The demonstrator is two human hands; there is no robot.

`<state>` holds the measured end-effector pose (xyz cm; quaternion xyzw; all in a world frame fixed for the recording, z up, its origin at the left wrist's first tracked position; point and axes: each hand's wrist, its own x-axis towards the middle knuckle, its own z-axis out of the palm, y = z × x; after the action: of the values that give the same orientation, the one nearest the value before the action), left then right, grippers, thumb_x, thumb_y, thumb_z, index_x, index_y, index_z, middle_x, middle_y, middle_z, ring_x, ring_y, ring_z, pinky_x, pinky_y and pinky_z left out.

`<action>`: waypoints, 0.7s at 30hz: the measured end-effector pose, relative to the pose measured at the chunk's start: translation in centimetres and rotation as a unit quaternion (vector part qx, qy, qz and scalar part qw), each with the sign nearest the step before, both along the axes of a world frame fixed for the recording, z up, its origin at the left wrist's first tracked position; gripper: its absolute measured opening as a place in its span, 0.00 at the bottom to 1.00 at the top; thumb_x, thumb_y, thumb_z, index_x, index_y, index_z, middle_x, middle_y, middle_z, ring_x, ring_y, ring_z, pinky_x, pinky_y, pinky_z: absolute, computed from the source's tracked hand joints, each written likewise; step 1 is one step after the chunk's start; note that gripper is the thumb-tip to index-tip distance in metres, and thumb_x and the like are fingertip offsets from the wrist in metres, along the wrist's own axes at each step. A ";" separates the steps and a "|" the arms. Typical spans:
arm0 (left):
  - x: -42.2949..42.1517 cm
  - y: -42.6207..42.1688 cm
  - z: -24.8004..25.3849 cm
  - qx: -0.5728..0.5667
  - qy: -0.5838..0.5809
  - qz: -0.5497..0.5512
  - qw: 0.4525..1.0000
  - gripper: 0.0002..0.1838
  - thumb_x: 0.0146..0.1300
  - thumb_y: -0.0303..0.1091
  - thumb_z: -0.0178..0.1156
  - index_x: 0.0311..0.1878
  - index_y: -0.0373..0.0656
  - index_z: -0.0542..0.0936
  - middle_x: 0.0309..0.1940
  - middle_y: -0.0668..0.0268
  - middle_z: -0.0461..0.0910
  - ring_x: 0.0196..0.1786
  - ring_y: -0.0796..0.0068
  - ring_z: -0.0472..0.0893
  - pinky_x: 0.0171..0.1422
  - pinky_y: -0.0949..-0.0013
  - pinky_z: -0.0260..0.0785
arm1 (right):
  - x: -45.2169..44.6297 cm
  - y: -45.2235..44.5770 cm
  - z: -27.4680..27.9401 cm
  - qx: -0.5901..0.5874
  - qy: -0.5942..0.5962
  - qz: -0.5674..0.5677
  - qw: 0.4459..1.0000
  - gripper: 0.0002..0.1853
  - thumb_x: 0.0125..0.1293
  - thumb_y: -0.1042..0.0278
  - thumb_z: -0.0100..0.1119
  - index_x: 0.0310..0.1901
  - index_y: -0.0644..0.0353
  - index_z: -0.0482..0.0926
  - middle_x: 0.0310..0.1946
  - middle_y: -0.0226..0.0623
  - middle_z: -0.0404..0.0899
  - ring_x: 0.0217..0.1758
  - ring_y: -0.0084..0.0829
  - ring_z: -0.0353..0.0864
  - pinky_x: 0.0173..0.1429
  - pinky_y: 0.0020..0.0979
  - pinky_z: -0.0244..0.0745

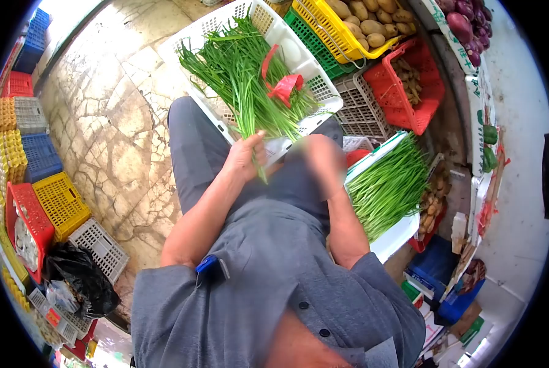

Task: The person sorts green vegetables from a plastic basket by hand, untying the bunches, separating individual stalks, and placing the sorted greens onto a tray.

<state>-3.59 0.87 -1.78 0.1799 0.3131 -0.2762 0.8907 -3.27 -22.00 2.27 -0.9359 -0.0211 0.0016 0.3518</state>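
A white perforated plastic crate [314, 83] stands before my knees, holding a loose heap of garlic chives [234, 80]. Across the heap lies a red ribbon-like strip [285, 88]. My left hand [247, 157] is closed around a small bunch of the chives at the crate's near edge, with the pale stem ends poking out below the fist. My right hand [324, 161] is over my right thigh, near the crate's near corner. It is smeared and its fingers cannot be made out. To the right, a white box [397, 238] holds neatly aligned long green stalks [389, 187].
Beyond the crate stand a yellow basket [329, 30] of potatoes and a red basket [430, 92] of ginger-like roots. Stacked crates, including a yellow one [63, 205], and a black plastic bag [87, 279] line the left. Cracked-pattern floor tiles [112, 116] lie between.
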 end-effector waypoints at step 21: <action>-0.2 -1.1 2.0 0.075 -0.004 -0.044 0.996 0.07 0.68 0.31 0.64 0.46 0.46 0.76 0.23 0.71 0.71 0.22 0.77 0.71 0.26 0.69 0.66 | -4.1 7.3 1.7 0.289 0.284 -0.111 0.908 0.13 0.72 0.65 0.56 0.46 0.67 0.82 0.30 0.31 0.83 0.31 0.20 0.78 0.37 0.25 0.74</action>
<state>-3.81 -0.25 0.21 0.2608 0.3214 -0.2897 0.8630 -7.37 -14.66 3.96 -0.7497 0.1838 0.2218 0.5958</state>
